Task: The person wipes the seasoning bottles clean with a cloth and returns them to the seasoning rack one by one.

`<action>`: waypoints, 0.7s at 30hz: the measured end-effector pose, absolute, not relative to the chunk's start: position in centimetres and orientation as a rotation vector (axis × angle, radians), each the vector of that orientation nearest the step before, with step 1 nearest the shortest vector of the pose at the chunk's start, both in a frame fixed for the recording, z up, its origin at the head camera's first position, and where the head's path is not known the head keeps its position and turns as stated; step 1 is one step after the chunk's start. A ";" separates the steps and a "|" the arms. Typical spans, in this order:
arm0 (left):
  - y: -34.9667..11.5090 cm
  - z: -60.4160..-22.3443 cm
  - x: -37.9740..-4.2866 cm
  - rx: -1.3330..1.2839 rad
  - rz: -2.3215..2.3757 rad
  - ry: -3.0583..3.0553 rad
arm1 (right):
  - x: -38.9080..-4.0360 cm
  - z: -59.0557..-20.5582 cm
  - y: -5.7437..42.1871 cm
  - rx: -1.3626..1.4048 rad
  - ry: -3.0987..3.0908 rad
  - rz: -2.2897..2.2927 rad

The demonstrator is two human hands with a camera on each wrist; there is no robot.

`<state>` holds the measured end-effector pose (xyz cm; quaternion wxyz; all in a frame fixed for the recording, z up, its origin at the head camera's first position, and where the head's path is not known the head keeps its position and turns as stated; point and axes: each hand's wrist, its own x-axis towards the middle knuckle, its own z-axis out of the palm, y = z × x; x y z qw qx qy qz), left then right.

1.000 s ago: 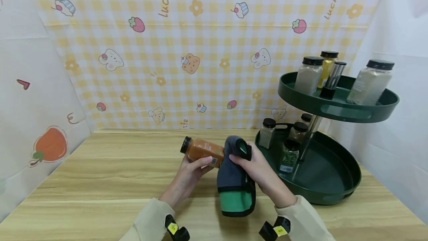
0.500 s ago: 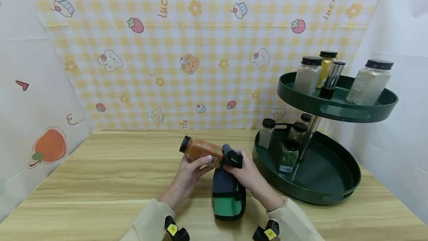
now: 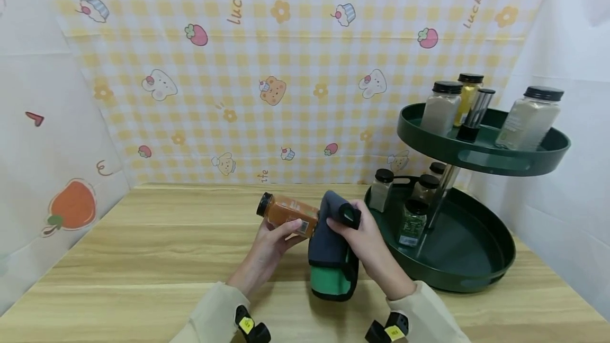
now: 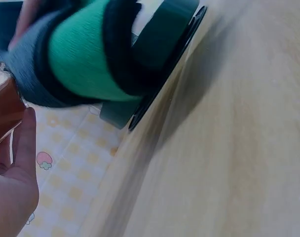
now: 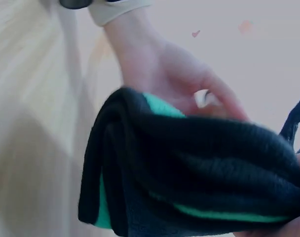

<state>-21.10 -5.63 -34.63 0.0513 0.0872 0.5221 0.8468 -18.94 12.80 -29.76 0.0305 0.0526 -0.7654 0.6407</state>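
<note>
My left hand (image 3: 269,242) grips a spice jar (image 3: 287,215) of orange-brown powder. The jar lies tilted in the air, its black lid to the left and its base to the right. With my right hand (image 3: 364,234) I hold a folded cloth (image 3: 329,240), grey-blue and green with black edging, against the jar's base. The cloth (image 4: 81,54) hangs down, its green part lowest, and touches the jar (image 4: 4,111) in the left wrist view. In the right wrist view the cloth (image 5: 204,163) hides the jar almost wholly.
A dark green two-tier round rack (image 3: 467,274) stands at the right, close to my right hand. Several black-lidded jars stand on both tiers, including a green-flecked jar (image 3: 412,222) below. A wooden table (image 3: 167,247) lies under my hands; a checked cloth backdrop (image 3: 305,120) hangs behind.
My right hand and the cloth moved left and slightly down, then back right and up along the jar's base. My left hand holds the jar almost still throughout.
</note>
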 end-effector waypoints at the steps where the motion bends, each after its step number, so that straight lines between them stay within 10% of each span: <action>1: -5.6 -34.7 -21.1 0.267 2.573 1.589 | -18.9 -29.5 12.9 0.171 -2.347 1.970; 21: -5.4 -35.0 -21.1 0.261 2.574 1.661 | -20.0 -30.8 13.3 0.192 -2.519 1.965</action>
